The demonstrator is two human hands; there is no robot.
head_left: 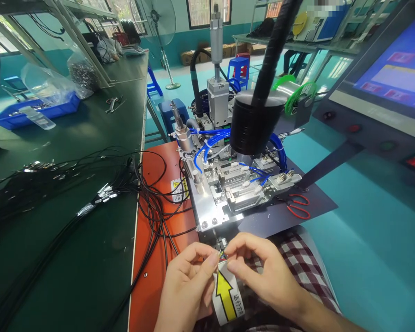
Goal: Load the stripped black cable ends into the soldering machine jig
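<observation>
We read the characters 运行方 (237, 303) on a white label (229, 295), beside a bold yellow arrow (225, 290) pointing away from us. We also see a yellow warning triangle (176, 185) on a sticker (180, 190) on the orange board (150, 295); its small characters, like the markings on the screen (397, 69), are too blurred to read.

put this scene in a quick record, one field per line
left hand: thumb and forefinger pinching thin wires
right hand: close beside, thumb and forefinger apart
arrow label: yellow on white, between the hands
machine: metal, blue tubes, ahead of the hands
black cables: on green bench, over its edge
red-handled tool: dark plate, right of machine
</observation>
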